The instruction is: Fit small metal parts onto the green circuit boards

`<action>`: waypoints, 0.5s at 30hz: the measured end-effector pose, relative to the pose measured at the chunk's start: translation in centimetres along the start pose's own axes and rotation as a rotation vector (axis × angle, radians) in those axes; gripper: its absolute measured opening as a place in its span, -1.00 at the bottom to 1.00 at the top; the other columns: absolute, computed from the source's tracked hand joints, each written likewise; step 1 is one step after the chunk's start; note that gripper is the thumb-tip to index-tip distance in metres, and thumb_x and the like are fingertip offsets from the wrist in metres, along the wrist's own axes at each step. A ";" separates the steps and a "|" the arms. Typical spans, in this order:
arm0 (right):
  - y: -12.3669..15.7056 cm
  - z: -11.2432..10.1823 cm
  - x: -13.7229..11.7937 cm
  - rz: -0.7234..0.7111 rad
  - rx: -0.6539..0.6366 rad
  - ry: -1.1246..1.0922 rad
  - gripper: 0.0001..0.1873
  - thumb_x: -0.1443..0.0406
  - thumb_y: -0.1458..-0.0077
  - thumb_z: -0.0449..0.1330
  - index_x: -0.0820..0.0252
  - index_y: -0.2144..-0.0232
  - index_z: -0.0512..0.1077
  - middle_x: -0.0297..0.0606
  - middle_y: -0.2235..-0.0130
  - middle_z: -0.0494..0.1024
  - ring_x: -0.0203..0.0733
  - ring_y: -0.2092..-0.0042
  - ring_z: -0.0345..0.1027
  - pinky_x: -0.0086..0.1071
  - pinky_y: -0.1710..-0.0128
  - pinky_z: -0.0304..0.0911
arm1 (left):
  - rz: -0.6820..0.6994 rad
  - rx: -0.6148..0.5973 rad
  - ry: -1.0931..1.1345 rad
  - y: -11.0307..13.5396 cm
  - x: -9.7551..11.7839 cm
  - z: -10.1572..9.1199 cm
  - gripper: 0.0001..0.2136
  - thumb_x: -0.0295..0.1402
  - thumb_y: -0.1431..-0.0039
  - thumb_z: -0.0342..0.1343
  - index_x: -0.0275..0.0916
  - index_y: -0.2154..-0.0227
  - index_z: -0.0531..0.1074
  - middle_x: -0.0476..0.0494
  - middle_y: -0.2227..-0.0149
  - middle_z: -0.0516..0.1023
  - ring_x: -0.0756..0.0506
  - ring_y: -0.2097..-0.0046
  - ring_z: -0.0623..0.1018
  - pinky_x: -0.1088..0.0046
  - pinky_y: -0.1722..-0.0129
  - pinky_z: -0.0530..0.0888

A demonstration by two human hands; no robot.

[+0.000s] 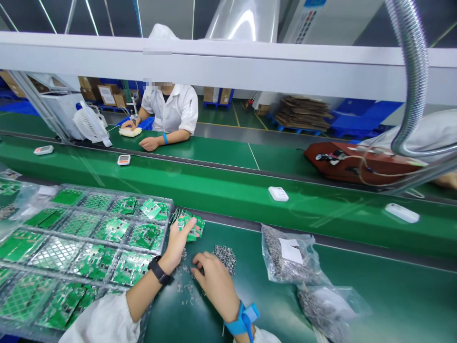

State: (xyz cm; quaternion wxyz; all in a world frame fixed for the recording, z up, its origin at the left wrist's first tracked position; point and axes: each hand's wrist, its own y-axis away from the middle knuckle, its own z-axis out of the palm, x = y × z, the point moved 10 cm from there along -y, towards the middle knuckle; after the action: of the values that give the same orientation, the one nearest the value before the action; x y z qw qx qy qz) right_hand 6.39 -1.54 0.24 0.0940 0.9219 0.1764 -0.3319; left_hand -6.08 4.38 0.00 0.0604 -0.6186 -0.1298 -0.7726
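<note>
My left hand [177,240], with a dark watch on its wrist, grips several green circuit boards [191,227] at the near side of the conveyor edge. My right hand [214,281], wearing a blue wrist strap [243,320], hangs low over the table with its fingers curled and thumb close to them. Whatever is between those fingertips, if anything, is too small to make out. Just beyond it lies a heap of small metal parts [225,258]. A few loose metal pieces [187,288] are scattered between my two hands.
Clear compartment trays [119,216] of green boards fill the left. On the right lie two plastic bags of metal parts, one farther [285,259] and one nearer [321,309]. A green ledge [214,183] runs across. Beyond it, a person [174,112] in white sits working; a metal hose [416,71] hangs right.
</note>
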 end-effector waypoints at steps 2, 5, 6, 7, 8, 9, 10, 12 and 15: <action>-0.9 0.3 -0.8 -0.014 0.007 0.085 -0.85 0.44 -0.17 0.28 0.08 0.25 0.54 -0.22 0.25 0.59 0.01 0.18 0.48 -0.29 0.24 0.19 | -0.061 0.016 0.081 0.0 -0.4 -0.1 -0.60 -0.03 -0.10 0.37 -0.25 0.26 0.43 -0.04 0.39 0.62 -0.04 0.41 0.59 0.46 0.33 0.53; -2.5 0.9 -1.8 -0.044 -0.001 0.152 -0.84 0.44 -0.20 0.27 0.12 0.19 0.54 -0.15 0.16 0.62 0.04 0.10 0.49 -0.28 0.17 0.24 | -0.106 0.007 0.098 0.3 -0.7 0.0 -0.56 -0.02 -0.03 0.41 -0.27 0.26 0.44 -0.05 0.38 0.62 -0.03 0.43 0.59 0.49 0.39 0.52; -2.9 1.1 -2.1 -0.051 -0.006 0.168 -0.82 0.45 -0.20 0.27 0.14 0.17 0.55 -0.12 0.14 0.62 0.05 0.07 0.48 -0.28 0.15 0.25 | -0.116 0.003 0.095 0.4 -0.8 0.1 -0.54 0.00 -0.02 0.42 -0.27 0.27 0.44 -0.06 0.39 0.62 -0.03 0.43 0.59 0.49 0.40 0.52; -3.2 1.3 -2.2 -0.057 -0.013 0.182 -0.81 0.45 -0.19 0.28 0.16 0.15 0.55 -0.10 0.12 0.63 0.06 0.05 0.48 -0.28 0.14 0.27 | -0.123 0.002 0.093 0.5 -0.8 0.2 -0.53 0.01 0.00 0.42 -0.27 0.27 0.44 -0.07 0.40 0.62 -0.03 0.44 0.59 0.49 0.40 0.53; -3.4 1.4 -2.3 -0.061 -0.018 0.191 -0.80 0.46 -0.19 0.28 0.18 0.13 0.55 -0.08 0.11 0.63 0.07 0.04 0.48 -0.27 0.12 0.27 | -0.125 0.002 0.094 0.5 -0.9 0.2 -0.52 0.02 0.01 0.43 -0.27 0.27 0.44 -0.07 0.40 0.62 -0.03 0.44 0.59 0.49 0.40 0.54; -3.5 1.6 -2.3 -0.064 -0.025 0.190 -0.80 0.46 -0.20 0.28 0.20 0.13 0.55 -0.07 0.12 0.63 0.07 0.04 0.48 -0.28 0.11 0.28 | -0.124 0.002 0.095 0.5 -0.9 0.2 -0.51 0.03 0.02 0.43 -0.27 0.28 0.44 -0.07 0.41 0.62 -0.03 0.44 0.59 0.49 0.39 0.54; -3.6 1.7 -2.3 -0.063 -0.031 0.177 -0.81 0.47 -0.20 0.28 0.20 0.14 0.56 -0.08 0.13 0.64 0.06 0.05 0.49 -0.28 0.12 0.28 | -0.123 0.001 0.093 0.5 -0.9 0.2 -0.51 0.04 0.03 0.43 -0.27 0.27 0.45 -0.07 0.41 0.62 -0.03 0.44 0.59 0.48 0.39 0.54; -3.5 1.8 -1.9 -0.057 -0.036 0.119 -0.86 0.47 -0.21 0.28 0.19 0.21 0.57 -0.12 0.16 0.64 0.03 0.08 0.50 -0.30 0.13 0.28 | -0.125 0.004 0.082 0.5 -0.9 0.2 -0.50 0.05 0.04 0.43 -0.27 0.28 0.45 -0.08 0.41 0.63 -0.05 0.43 0.60 0.47 0.39 0.55; -3.2 1.5 -1.2 -0.059 -0.017 -0.032 -0.86 0.45 -0.24 0.27 0.15 0.30 0.59 -0.20 0.22 0.65 -0.03 0.14 0.51 -0.33 0.17 0.27 | -0.122 0.005 0.062 0.5 -0.9 0.1 -0.50 0.05 0.04 0.43 -0.27 0.28 0.46 -0.08 0.40 0.63 -0.06 0.43 0.61 0.45 0.39 0.56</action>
State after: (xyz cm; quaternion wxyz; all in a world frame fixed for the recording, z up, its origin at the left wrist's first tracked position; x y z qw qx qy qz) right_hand 3.46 0.69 -0.29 0.0950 0.9101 0.2049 -0.3475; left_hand -5.67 3.87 -0.79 0.0187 -0.5850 -0.1674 -0.7933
